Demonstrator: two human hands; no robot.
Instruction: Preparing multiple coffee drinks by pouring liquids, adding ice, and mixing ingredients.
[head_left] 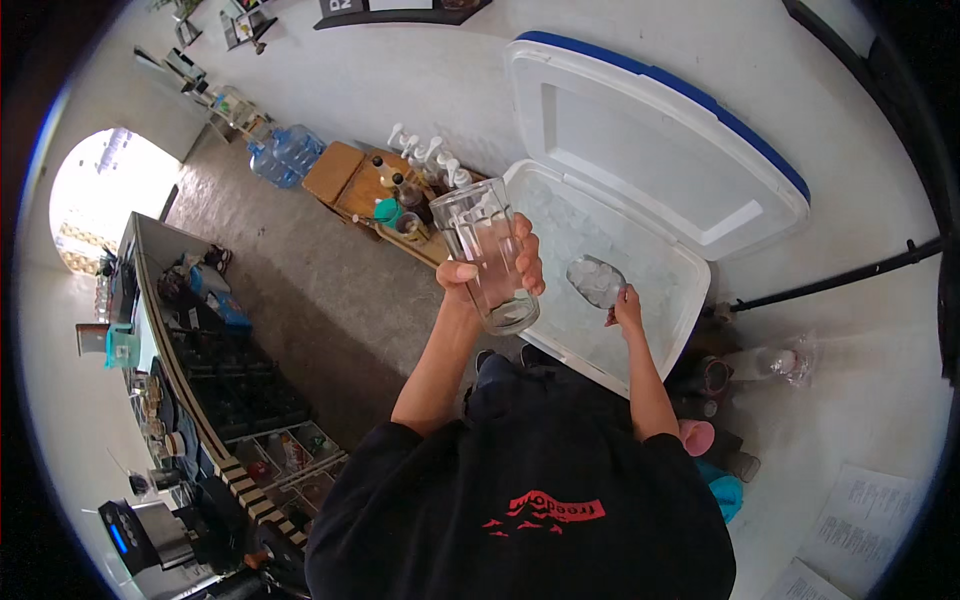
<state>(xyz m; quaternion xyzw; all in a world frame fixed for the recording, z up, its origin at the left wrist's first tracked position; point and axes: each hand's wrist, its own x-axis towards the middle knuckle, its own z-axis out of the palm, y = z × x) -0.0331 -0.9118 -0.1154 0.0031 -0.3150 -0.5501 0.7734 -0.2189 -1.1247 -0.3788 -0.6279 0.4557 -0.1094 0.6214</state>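
Wrapped round a tall clear drinking glass (pixel 478 245), my left hand (pixel 525 260) holds it up, tilted, in front of my chest. No ice shows inside the glass. My right hand (pixel 626 308) grips the handle of an ice scoop (pixel 597 282) heaped with ice cubes. The scoop is over the ice (pixel 570 215) that fills a white cooler (pixel 690 300). The cooler's white lid with a blue edge (pixel 650 140) stands open against the wall. Some distance separates the glass from the scoop, with the glass to its left.
Left of the cooler, a low wooden table (pixel 345 190) carries pump bottles (pixel 425 155), dark bottles and a teal cup (pixel 388 211). Large blue water jugs (pixel 285 155) stand on the floor beyond. A long counter (pixel 180 390) runs along the left. A pink cup (pixel 696 437) is at the right.
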